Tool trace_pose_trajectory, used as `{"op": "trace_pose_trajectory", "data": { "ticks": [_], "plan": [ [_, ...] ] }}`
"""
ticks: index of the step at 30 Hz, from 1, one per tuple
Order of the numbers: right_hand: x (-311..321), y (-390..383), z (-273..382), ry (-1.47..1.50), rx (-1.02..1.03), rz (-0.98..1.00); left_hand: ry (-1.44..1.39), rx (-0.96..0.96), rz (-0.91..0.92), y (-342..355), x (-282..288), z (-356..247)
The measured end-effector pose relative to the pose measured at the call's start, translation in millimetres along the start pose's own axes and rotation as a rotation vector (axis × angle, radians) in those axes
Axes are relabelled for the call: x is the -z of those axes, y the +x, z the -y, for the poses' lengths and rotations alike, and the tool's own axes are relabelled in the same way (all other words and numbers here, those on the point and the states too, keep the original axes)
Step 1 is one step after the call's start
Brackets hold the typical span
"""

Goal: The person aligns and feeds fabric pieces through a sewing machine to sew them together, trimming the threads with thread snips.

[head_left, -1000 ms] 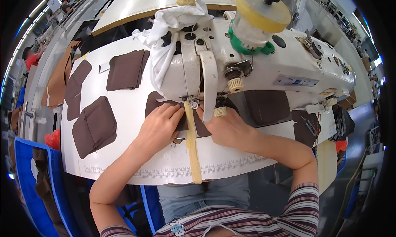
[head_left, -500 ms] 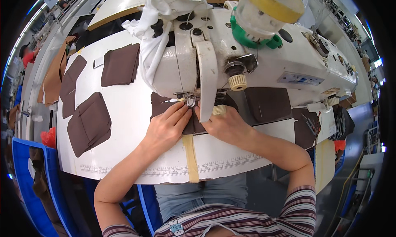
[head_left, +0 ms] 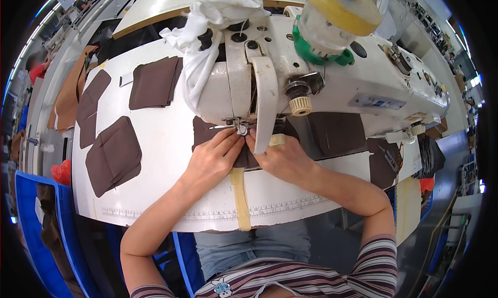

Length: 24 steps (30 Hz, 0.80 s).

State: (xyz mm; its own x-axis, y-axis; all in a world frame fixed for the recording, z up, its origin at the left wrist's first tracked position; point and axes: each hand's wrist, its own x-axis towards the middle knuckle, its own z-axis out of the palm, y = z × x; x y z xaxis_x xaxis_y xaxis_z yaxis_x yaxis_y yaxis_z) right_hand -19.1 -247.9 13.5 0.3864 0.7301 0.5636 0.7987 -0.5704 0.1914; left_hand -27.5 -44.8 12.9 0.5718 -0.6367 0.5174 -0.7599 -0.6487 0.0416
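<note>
A dark brown fabric piece (head_left: 203, 134) lies under the needle area of a white sewing machine (head_left: 337, 85). My left hand (head_left: 213, 159) rests on its left part, fingers close together and bent at the small metal presser foot (head_left: 242, 128). On the other side of the foot, my right hand (head_left: 284, 159) has its fingertips drawn together on the same cloth, partly behind the machine's white lever (head_left: 265, 103). Between the two hands the fabric is gathered in a fold. The needle tip and the undersides of my fingers are hidden.
Brown fabric stacks lie at the left (head_left: 113, 155) and back left (head_left: 154, 84). Another brown piece (head_left: 337, 133) lies right of my hands, and tweezers (head_left: 390, 158) rest farther right. Yellow tape (head_left: 240, 199) crosses the printed ruler. Blue bins (head_left: 57, 220) stand at lower left.
The whole view has shifted slightly, with the machine a little lower and to the right. Both hands stay on the fabric at the presser foot, hardly moved.
</note>
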Motion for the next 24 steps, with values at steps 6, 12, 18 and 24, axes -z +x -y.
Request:
{"op": "trace_pose_trajectory", "data": {
  "ticks": [6,12,18,24],
  "plan": [
    [0.3,0.4,1.0,-0.016,-0.030,0.041,-0.030,0.030,0.011,-3.9,0.1,2.8],
    [11.9,-6.3,5.7,0.104,-0.034,0.096,-0.139,0.056,0.053,-4.7,12.8,-3.8],
    [11.1,-17.3,13.1,0.244,-0.012,-0.045,-0.235,-0.164,-0.037,-12.9,16.0,-1.5],
    [12.5,-16.9,11.1,0.289,0.022,-0.053,-0.211,-0.212,-0.081,-10.2,13.6,-0.2]
  ]
}}
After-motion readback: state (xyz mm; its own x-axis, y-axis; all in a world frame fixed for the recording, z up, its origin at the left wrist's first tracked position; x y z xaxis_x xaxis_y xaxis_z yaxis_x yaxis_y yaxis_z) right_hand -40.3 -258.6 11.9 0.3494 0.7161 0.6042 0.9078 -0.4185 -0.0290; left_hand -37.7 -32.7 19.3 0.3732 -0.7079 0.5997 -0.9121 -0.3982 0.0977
